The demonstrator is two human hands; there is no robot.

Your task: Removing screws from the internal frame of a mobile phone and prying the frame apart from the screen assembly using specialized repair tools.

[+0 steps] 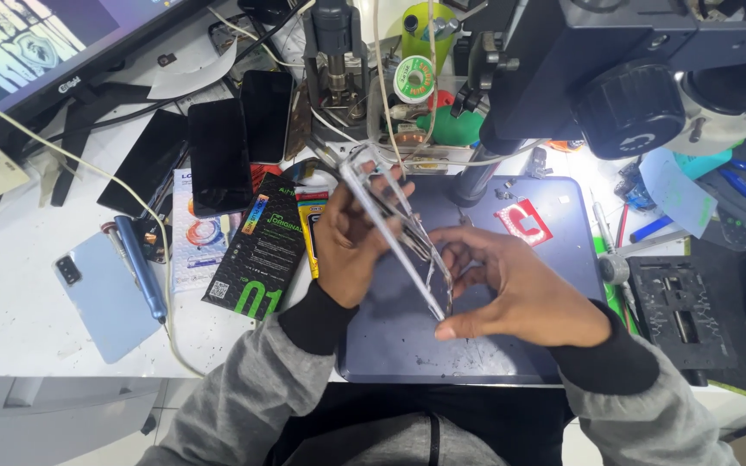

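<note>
The person holds a thin, flat, glossy phone panel (395,233) edge-on above the dark blue rectangular work mat (554,345). It is tilted, with its upper end towards the black microscope (580,69) and its lower end close to the person's body. The left hand (347,246) closes around the upper half of the panel, fingers wrapped over its far edge and the palm behind it. The right hand (511,293) pinches the lower end, thumb tip pressed against the bottom corner, other fingers curled near the edge. Both hands are therefore grasping the panel; neither is free.

I judge this panel to be light, stiff and quite fragile. It looks like glass or a glass-faced part, so it will probably crack if it is bent or twisted between the two hands. Its surface shines and seems slippery. The safest place to hold it is along the long edges, with support near both ends, not on the flat face.

Left of the mat lies a black printed cardboard box (262,250), and further left a pale blue phone back cover (105,293) beside a blue metal screwdriver (142,267). On the mat, near the microscope column, rests a small red flat piece (524,223).
</note>
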